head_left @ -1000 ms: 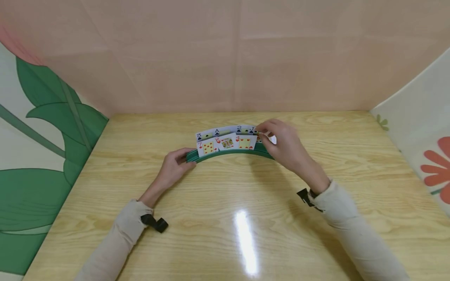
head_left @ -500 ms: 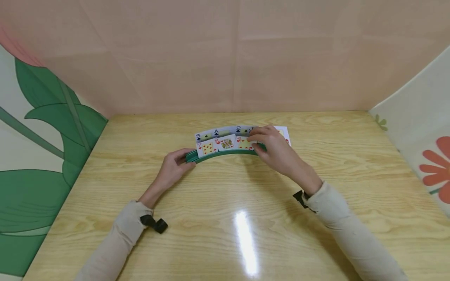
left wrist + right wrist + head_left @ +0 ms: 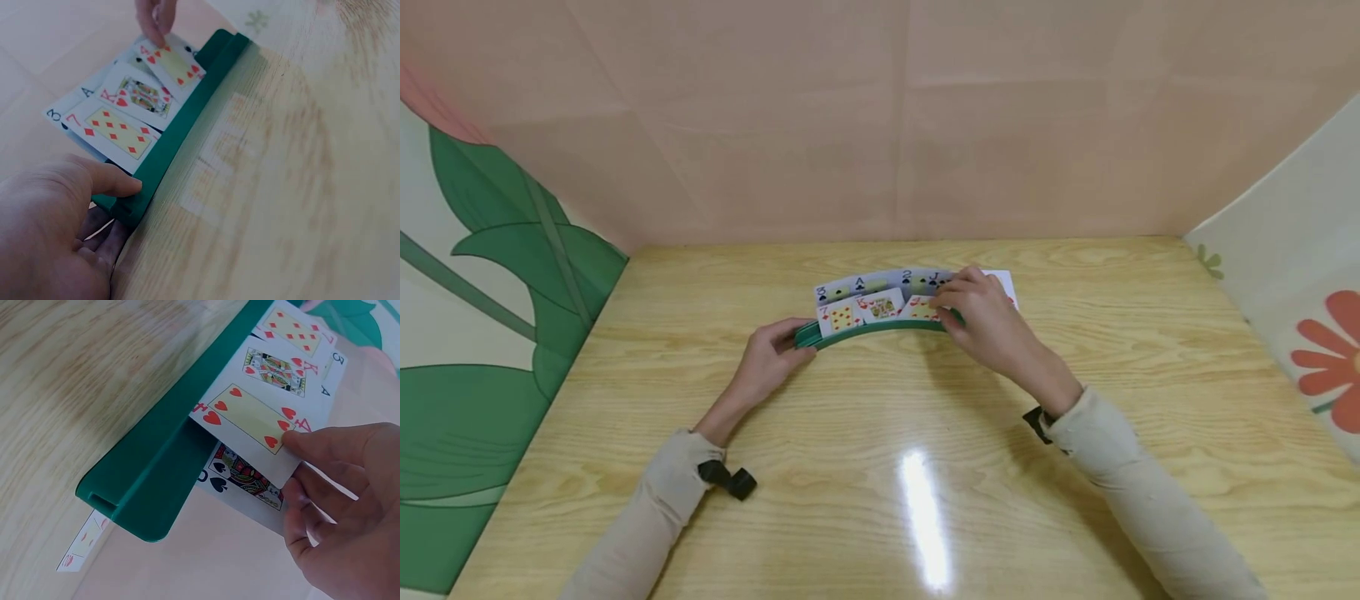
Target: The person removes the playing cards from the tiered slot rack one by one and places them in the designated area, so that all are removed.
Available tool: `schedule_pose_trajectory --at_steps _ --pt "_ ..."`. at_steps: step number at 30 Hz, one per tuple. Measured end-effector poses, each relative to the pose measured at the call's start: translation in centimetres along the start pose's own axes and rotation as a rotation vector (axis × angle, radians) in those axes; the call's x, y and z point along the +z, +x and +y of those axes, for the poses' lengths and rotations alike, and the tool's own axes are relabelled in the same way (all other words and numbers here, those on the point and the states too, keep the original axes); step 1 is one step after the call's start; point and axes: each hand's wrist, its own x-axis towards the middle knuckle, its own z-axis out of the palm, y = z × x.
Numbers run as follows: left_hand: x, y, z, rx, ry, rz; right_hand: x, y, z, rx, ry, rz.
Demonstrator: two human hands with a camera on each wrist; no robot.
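The left hand (image 3: 766, 358) grips one end of a curved green plastic card holder (image 3: 150, 450) on a pale wooden table (image 3: 820, 492). The right hand (image 3: 353, 494) pinches the top of a white rectangular four-of-hearts card (image 3: 250, 419) (set at a slant), which stands in the holder's front row beside a white king-of-hearts card (image 3: 275, 372).

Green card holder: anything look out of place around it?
Yes: a partly hidden card shows past the right end of the holder. It looks stray, as the king of hearts stands slotted inside.
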Motion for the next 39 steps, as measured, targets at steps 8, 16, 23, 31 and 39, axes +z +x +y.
schedule_pose_trajectory --at_steps 8,16,23,31,39 --pt "0.0 -0.1 -0.1 0.003 -0.002 -0.001 0.0 -0.1 -0.1 -0.01 -0.022 -0.022" --pt "0.1 -0.2 0.1 0.001 0.014 0.005 -0.4 -0.2 -0.1 0.022 0.007 -0.042" --pt "0.1 -0.2 0.0 0.01 0.018 0.007 -1.3 -0.2 0.2 -0.012 0.026 -0.005" --pt "0.0 -0.1 0.1 0.004 0.014 0.006 -2.6 -0.2 0.4 0.003 0.116 -0.006" --pt "-0.2 -0.2 0.1 0.008 0.016 0.004 -3.4 -0.3 0.5 0.016 0.124 0.031"
